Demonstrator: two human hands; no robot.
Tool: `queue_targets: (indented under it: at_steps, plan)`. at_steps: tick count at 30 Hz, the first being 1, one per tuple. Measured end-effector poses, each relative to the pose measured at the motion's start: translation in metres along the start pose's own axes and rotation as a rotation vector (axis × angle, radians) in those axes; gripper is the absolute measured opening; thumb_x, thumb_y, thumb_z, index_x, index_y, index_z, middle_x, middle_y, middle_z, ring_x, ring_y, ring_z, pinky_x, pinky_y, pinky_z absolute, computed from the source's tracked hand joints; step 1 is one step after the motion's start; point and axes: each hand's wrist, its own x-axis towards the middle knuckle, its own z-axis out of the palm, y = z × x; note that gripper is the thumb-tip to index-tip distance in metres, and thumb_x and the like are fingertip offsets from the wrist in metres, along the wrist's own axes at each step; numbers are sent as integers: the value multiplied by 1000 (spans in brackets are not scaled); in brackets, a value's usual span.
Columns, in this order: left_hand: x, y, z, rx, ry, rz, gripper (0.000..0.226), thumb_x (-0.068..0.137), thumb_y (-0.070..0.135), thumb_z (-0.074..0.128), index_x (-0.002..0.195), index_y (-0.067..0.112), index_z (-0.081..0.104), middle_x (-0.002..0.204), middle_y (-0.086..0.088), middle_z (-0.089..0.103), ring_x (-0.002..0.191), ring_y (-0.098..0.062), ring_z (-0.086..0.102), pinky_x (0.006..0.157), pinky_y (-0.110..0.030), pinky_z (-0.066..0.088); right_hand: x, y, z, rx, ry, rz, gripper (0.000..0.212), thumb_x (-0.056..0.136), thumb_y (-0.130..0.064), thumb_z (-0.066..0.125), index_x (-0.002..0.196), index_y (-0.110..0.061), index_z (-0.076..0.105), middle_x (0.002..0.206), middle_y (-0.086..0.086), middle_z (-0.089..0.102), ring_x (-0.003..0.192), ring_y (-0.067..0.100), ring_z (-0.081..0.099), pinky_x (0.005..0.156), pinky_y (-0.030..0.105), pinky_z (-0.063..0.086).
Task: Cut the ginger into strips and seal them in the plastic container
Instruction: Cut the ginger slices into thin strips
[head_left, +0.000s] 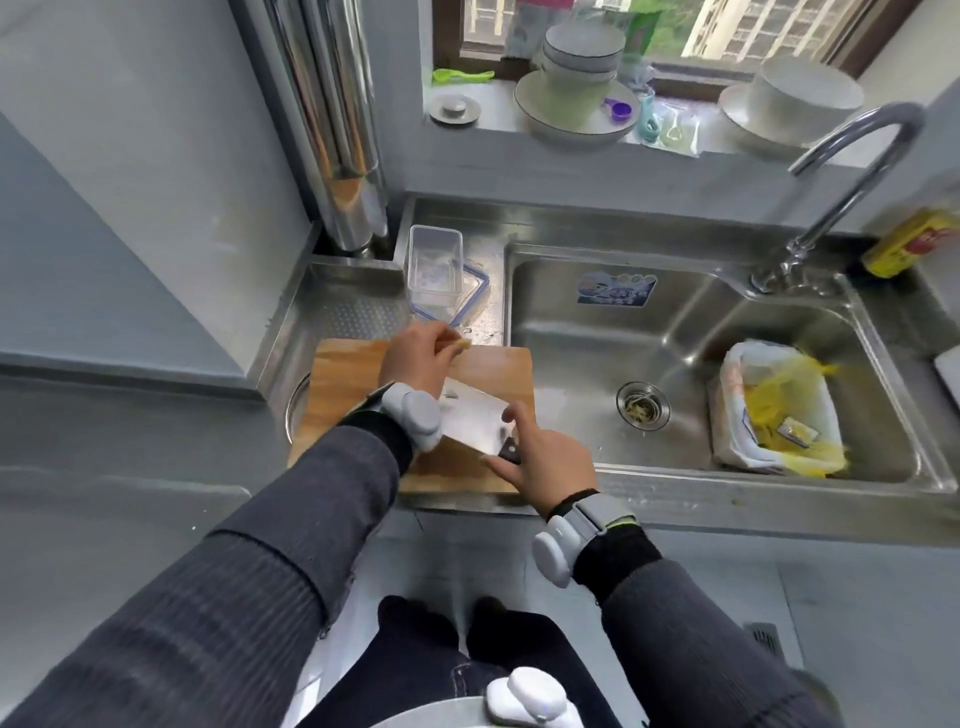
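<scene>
In the head view, a wooden board (348, 384) with visible grain lies on the steel counter, bridging the sink's (675, 332) left rim. The left hand (415, 358) hovers over the board's far edge, its curled fingers pinching pale yellow ginger (458, 344). Only a few strip ends poke out at the hand's 2 o'clock, blurred. The right hand (545, 460) holds the knife (475, 415) at the board's 5 o'clock corner. Its forefinger lies on the broad, pale, rectangular blade, the dark handle shows by the thumb, and the other fingers are hidden beneath the palm. The left wrist's grey band covers the blade's far end, and the two hands are apart. At 12 o'clock from the left hand, close by, a clear, tall, rectangular container (435, 265) stands open on its blue-rimmed lid (475, 291), which juts out to 4 o'clock. Open steel lies between the board and the container. In the basin, at 3 o'clock from the board, a crumpled plastic bag (753, 374) holds yellow scraps; its contents are hard to make out. A curved chrome tap (852, 171) rises at 1 o'clock. White bowls (582, 52) are stacked on the windowsill at 12, partly cut off by the frame.
</scene>
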Motion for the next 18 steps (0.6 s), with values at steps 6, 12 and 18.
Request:
queue_targets:
  at_steps: [6, 12, 18]
  plan:
    - [4, 1, 18, -34, 168, -45, 19, 92, 11, 54, 108, 8, 64, 109, -11, 60, 97, -25, 59, 82, -26, 42, -3, 28, 8, 370, 85, 288, 31, 93, -50, 47, 112, -26, 52, 88, 3, 68, 86, 31, 62, 68, 34, 42]
    - [-6, -14, 34, -149, -158, -192, 6, 83, 8, 67, 85, 10, 62, 81, -6, 65, 73, -22, 61, 65, -23, 49, 2, 39, 18, 703, 136, 390, 16, 96, -41, 42, 88, -31, 53, 58, -11, 48, 56, 19, 49, 55, 27, 39]
    - [-15, -13, 46, -94, -465, -231, 11, 87, 3, 62, 96, 0, 68, 89, -12, 66, 79, -16, 57, 56, -12, 39, 13, 22, 22, 770, 113, 395, 20, 97, -39, 41, 93, -25, 55, 58, -5, 50, 48, 22, 49, 48, 29, 40]
